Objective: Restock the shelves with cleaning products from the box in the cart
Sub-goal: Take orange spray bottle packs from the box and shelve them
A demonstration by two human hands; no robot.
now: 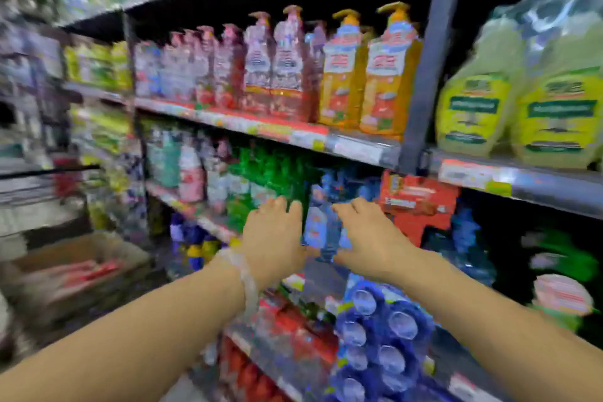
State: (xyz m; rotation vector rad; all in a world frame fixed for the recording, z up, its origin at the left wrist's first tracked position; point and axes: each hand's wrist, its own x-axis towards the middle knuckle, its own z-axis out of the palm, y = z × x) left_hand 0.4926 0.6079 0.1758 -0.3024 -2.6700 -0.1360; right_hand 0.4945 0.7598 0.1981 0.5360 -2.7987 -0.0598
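Note:
A blue bottle [321, 225] stands on the middle shelf [215, 225] between green bottles [270, 173] and a red pack [421, 202]. My left hand [274, 238] lies against its left side and my right hand [368, 235] against its right side, fingers stretched forward. Whether the fingers curl round the bottle is lost in the blur. The cardboard box [81, 268] sits low at the left with red items inside.
The upper shelf [326, 137] carries pink and orange pump bottles [388, 75] and yellow-green spray bottles [554, 114] at the right. A wrapped pack of blue bottles [378, 346] and red bottles [293, 336] fill the lower shelf. A dark upright post [430, 52] divides the shelving.

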